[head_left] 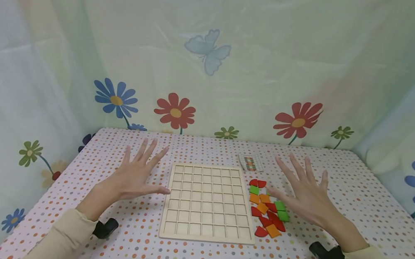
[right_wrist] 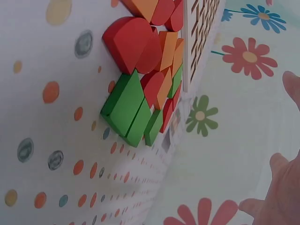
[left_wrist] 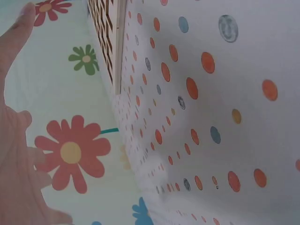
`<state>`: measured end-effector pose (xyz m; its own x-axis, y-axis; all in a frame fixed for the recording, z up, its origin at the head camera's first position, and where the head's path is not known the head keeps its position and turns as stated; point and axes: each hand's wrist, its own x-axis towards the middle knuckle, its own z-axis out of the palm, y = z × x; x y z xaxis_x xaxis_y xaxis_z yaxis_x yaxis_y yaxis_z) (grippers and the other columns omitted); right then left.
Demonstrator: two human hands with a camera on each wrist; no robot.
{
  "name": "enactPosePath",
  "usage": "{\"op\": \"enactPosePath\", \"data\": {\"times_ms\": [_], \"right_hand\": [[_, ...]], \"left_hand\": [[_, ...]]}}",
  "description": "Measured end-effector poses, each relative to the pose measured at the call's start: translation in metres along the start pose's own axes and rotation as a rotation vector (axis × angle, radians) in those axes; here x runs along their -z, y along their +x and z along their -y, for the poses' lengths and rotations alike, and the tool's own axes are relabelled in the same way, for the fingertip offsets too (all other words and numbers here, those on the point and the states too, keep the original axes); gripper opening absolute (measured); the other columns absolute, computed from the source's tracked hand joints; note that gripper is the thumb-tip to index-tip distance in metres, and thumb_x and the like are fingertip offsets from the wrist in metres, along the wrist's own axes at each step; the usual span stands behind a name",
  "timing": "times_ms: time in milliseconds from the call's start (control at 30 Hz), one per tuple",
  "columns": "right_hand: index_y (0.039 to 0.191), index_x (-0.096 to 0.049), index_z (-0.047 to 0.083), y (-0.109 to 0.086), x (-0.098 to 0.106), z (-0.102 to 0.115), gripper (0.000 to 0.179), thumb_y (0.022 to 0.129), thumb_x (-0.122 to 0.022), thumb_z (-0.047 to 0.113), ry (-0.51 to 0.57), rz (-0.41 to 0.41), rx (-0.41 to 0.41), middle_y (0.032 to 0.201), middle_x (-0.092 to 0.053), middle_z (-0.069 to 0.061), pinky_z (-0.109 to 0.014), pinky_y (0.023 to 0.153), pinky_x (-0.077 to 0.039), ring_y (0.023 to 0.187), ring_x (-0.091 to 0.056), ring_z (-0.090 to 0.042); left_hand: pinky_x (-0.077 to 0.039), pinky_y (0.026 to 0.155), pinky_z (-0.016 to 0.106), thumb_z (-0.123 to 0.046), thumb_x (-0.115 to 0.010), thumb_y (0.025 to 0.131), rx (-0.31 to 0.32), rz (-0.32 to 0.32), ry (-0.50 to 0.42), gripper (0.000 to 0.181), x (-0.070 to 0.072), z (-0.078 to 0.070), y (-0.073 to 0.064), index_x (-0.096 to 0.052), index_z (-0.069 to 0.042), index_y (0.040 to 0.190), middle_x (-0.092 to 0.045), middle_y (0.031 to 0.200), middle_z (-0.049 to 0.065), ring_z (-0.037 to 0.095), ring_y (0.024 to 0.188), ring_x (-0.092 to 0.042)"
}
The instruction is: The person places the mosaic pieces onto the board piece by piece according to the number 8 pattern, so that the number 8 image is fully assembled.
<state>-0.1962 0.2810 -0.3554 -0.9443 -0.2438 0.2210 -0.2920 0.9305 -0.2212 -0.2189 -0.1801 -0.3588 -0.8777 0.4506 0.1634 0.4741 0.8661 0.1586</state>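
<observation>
My left hand [head_left: 131,180] hovers with fingers spread at the left side of a wooden grid board [head_left: 164,225], its thumb tip overlapping the board's left edge in the head view. On the other side my right hand [head_left: 306,197] is spread wide too, holding nothing, near a pile of flat coloured pieces. The pile has red quarter-round pieces [head_left: 276,221], orange squares [head_left: 273,231] and green squares [head_left: 283,216]. In the right wrist view, green pieces [right_wrist: 124,105] lie against red ones [right_wrist: 126,42]. The board's square cells hold no pieces.
A small paper card [head_left: 250,163] with a printed coloured pattern lies behind the pile. The table [head_left: 125,246] has a dotted cloth. Behind it hangs a curtain [head_left: 254,75] with flowers and a butterfly. Black camera straps [head_left: 326,254] sit at both wrists.
</observation>
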Motion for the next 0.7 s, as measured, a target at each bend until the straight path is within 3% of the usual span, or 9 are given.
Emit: {"op": "enactPosePath", "data": {"times_ms": [133,267,500,600,700], "right_hand": [[0.169,-0.017,0.022,0.000,-0.003,0.001,0.096,0.095,-0.061,0.064,0.006,0.011,0.004,0.172,-0.009,-0.027,-0.087,0.106,0.014,0.155,0.012,-0.056],[0.169,-0.021,0.021,0.000,-0.005,0.005,0.094,0.095,-0.062,0.064,0.008,0.023,0.027,0.171,-0.014,-0.028,-0.087,0.108,0.012,0.155,0.007,-0.057],[0.167,-0.028,0.022,-0.001,-0.002,0.018,0.091,0.094,-0.066,0.063,0.025,0.076,0.081,0.170,-0.020,-0.025,-0.088,0.108,0.007,0.156,0.001,-0.055],[0.162,-0.037,0.016,-0.004,0.001,0.023,0.091,0.092,-0.070,0.062,0.035,0.123,0.122,0.166,-0.031,-0.024,-0.086,0.111,-0.004,0.154,-0.015,-0.053],[0.156,-0.046,0.013,-0.005,0.003,0.028,0.087,0.090,-0.075,0.060,0.059,0.175,0.175,0.158,-0.042,-0.021,-0.082,0.111,-0.022,0.146,-0.033,-0.049]], "left_hand": [[-0.017,0.124,0.067,-0.071,-0.070,0.088,-0.036,0.038,-0.075,0.110,0.000,-0.003,0.001,-0.021,-0.014,0.169,-0.007,0.175,0.017,0.041,0.160,-0.013],[-0.029,0.120,0.066,-0.067,-0.073,0.087,-0.074,0.065,-0.106,0.108,-0.001,-0.008,0.001,-0.024,-0.015,0.168,-0.008,0.175,0.015,0.043,0.157,-0.022],[-0.029,0.121,0.064,-0.069,-0.074,0.085,-0.088,0.145,-0.128,0.109,-0.001,-0.012,-0.002,-0.028,-0.012,0.166,-0.026,0.171,0.018,0.042,0.156,-0.027],[-0.032,0.119,0.065,-0.069,-0.076,0.084,-0.086,0.196,-0.192,0.109,-0.004,-0.012,-0.003,-0.030,-0.013,0.166,-0.029,0.170,0.017,0.041,0.155,-0.028],[-0.032,0.118,0.066,-0.068,-0.079,0.082,-0.083,0.228,-0.248,0.112,-0.008,-0.011,-0.004,-0.029,-0.014,0.166,-0.027,0.171,0.015,0.040,0.156,-0.026]]}}
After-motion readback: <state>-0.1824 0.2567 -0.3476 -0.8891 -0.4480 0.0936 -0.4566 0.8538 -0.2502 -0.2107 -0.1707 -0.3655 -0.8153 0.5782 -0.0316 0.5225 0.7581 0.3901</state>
